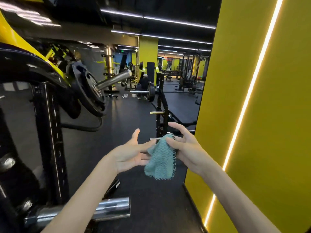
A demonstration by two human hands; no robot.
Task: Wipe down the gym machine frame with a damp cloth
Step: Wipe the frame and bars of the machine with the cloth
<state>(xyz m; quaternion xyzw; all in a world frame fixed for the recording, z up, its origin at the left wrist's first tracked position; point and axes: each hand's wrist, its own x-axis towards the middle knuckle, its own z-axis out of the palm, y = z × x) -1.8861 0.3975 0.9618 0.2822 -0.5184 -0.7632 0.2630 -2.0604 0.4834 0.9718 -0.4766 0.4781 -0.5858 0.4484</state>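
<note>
A teal knitted cloth [160, 158] with a dark speckled edge hangs in front of me at mid-frame. My right hand [185, 147] pinches its upper corner between thumb and fingers, the other fingers spread. My left hand [130, 153] is held palm up with straight fingers, its fingertips at the cloth's left side. The gym machine frame [48, 132], a black perforated upright with a yellow arm above, stands at the left, about an arm's length from both hands.
A loaded weight plate [87, 91] on a chrome sleeve juts out at upper left. Another chrome sleeve [111, 208] lies low under my left forearm. A yellow wall [252, 115] with a light strip fills the right. A black plate-storage post [161, 113] stands ahead.
</note>
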